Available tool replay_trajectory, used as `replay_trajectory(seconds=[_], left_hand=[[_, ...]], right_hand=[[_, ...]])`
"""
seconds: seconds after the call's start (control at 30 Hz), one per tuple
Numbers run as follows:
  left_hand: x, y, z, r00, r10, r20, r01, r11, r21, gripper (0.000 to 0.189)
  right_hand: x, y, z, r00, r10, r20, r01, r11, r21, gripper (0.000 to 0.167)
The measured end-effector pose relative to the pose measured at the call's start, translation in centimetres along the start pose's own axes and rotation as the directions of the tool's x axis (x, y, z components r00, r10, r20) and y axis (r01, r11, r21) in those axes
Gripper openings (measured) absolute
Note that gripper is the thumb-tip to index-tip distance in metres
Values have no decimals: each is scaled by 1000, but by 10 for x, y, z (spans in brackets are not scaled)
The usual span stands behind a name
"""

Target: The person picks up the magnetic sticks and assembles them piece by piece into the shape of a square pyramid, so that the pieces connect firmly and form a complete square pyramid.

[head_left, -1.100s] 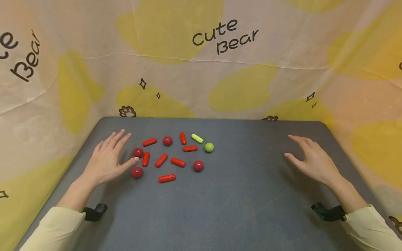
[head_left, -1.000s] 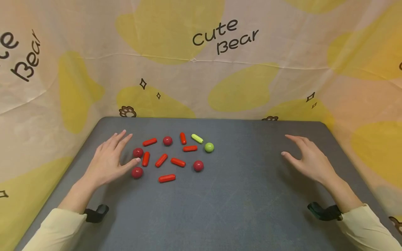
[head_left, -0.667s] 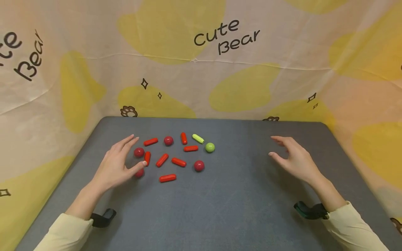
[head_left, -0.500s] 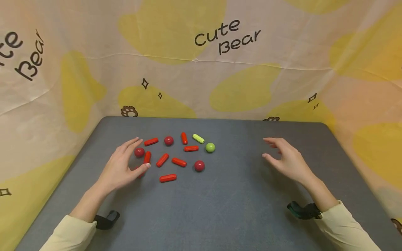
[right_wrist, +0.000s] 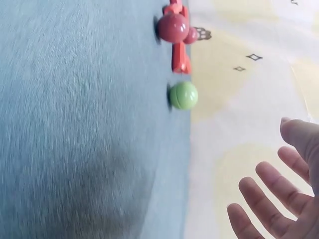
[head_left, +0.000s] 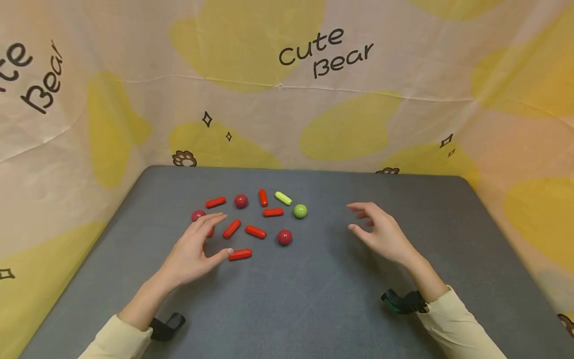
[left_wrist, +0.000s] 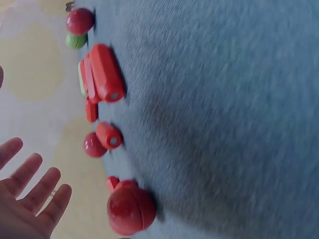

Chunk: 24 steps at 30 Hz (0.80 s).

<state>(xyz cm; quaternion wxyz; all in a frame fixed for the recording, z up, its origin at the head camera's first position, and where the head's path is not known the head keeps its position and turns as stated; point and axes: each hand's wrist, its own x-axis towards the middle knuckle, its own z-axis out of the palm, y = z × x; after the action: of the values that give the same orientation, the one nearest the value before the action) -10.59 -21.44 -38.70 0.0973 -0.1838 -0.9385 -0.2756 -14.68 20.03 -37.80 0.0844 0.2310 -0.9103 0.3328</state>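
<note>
My left hand (head_left: 190,254) hovers over the left side of a scatter of small pieces, holding nothing, its fingers spread and thumb apart. Its thumb tip overlaps the end of a red stick (head_left: 241,254) in the head view. Partly behind the fingers are a red ball (head_left: 198,215) and another red stick; one more red ball (left_wrist: 130,211) shows low in the left wrist view. To the right of the scatter, my right hand (head_left: 383,234) is in the air with loosely bent fingers and nothing held. Nearest to it lies a green ball (head_left: 300,211), with a red ball (head_left: 284,237) lower left.
Several more red sticks (head_left: 255,232), a red ball (head_left: 241,201) and a light green stick (head_left: 283,198) lie on the grey tabletop (head_left: 305,309). A patterned cloth (head_left: 251,114) rises behind and beside the table. Each wrist wears a black strap mount (head_left: 403,302).
Both hands have moved inward: the left rightward and slightly nearer over the pieces, the right leftward toward them. The left hand now covers more of the leftmost pieces. The pieces themselves stay put.
</note>
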Motion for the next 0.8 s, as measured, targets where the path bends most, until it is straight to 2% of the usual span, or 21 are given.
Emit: replay_trajectory(seconds=[0.27, 0.5, 0.67, 0.8], left_hand=[[-2, 5, 17, 999, -16, 43, 16, 1000, -4, 64], [-1, 9, 27, 996, -31, 88, 33, 999, -14, 58], [-1, 8, 33, 992, -60, 115, 62, 998, -15, 55], [0, 6, 37, 990, -59, 127, 62, 998, -21, 51]], right_hand=[[8, -12, 22, 1000, -8, 21, 7, 998, 57, 45], [17, -18, 43, 997, 4, 83, -14, 993, 121, 43], [21, -21, 58, 993, -18, 115, -1, 986, 167, 40], [21, -23, 70, 991, -22, 135, -4, 982, 188, 39]])
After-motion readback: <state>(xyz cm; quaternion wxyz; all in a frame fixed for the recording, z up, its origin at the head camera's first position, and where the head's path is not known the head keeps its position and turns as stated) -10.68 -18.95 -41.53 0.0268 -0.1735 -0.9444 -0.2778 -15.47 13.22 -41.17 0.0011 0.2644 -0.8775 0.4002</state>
